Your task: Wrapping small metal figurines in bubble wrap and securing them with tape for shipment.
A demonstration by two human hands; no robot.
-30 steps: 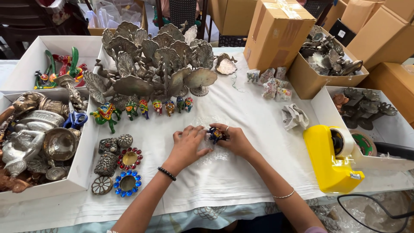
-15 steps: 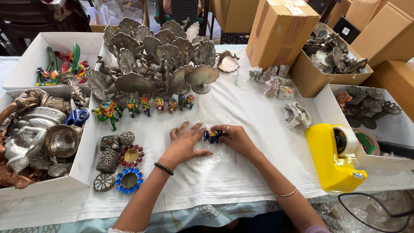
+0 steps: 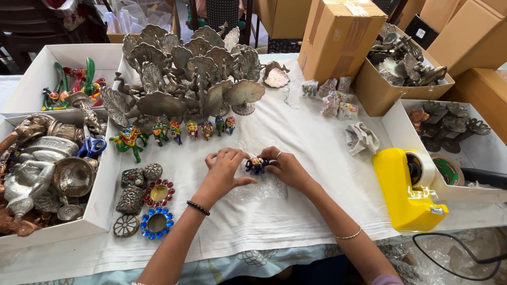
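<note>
White cloth [image 3: 296, 211] covers the worktable, with shallow white boxes along both edges. At far left, one white box [image 3: 31, 79] holds bright painted bird figures, and the box below it [image 3: 97, 206] is crowded with silver and brass pieces and blue-handled scissors [image 3: 91, 148]. Beside that box lie jewelled candle holders [image 3: 157, 208], red and blue. Behind them stands a cluster of metal peacock stands [image 3: 190, 74], fronted by a row of small painted elephants [image 3: 193, 129].

At the middle, the left hand [image 3: 224, 171] and right hand [image 3: 285, 169] meet over a sheet of bubble wrap [image 3: 259, 187]. Fingertips of both pinch a small blue painted elephant figure [image 3: 256, 165] that sits on the wrap; how firmly the left one grips is hard to tell.

Further right lie small wrapped bundles [image 3: 334, 99] and a crumpled cloth [image 3: 362, 138]. A tall sealed brown carton [image 3: 340, 39] stands behind them, next to an open brown carton [image 3: 380, 95] of dark metal figures. A yellow tape dispenser [image 3: 404, 192] rests against another white box [image 3: 401, 132].
</note>
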